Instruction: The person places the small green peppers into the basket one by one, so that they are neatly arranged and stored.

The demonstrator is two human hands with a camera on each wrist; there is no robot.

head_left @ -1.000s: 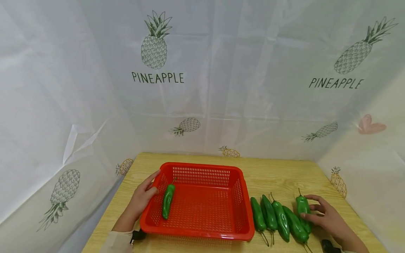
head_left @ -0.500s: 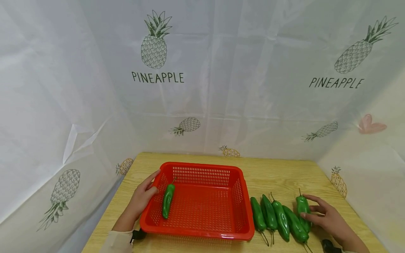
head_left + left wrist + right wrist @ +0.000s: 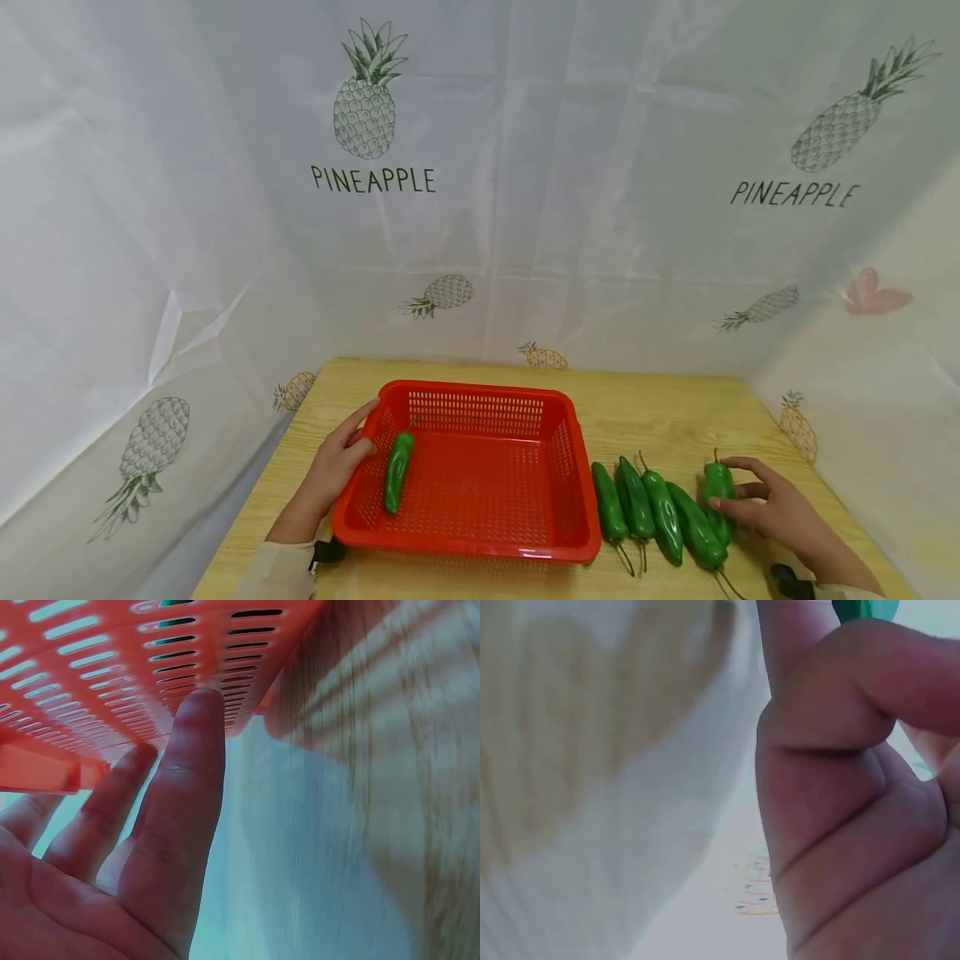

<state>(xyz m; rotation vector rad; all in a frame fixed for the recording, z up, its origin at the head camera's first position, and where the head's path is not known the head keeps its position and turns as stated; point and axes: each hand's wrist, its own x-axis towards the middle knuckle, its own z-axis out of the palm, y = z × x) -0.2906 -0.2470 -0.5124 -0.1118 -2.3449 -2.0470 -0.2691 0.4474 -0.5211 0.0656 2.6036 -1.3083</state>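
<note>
A red plastic basket (image 3: 480, 551) with slotted walls sits on the wooden table, one green chili pepper (image 3: 399, 472) lying inside along its left wall. My left hand (image 3: 333, 468) rests against the basket's left side: the thumb is by the rim, and in the left wrist view the straight fingers (image 3: 180, 802) touch the outer wall from below the rim. To the basket's right, several green peppers (image 3: 662, 517) lie in a row. My right hand (image 3: 776, 508) pinches the rightmost pepper (image 3: 718, 483) between thumb and fingers; the right wrist view shows bent fingers and only a bit of green.
The light wooden table (image 3: 652, 417) ends at a pale curtain (image 3: 570, 208) printed with pineapples, which hangs behind it and along both sides. The row of peppers lies close to the basket's right rim, their stems pointing in differing directions.
The head view has tilted slightly. My right wrist has shifted a little to the right, and the pinched pepper's stem end has moved slightly. The left hand stays on the basket.
</note>
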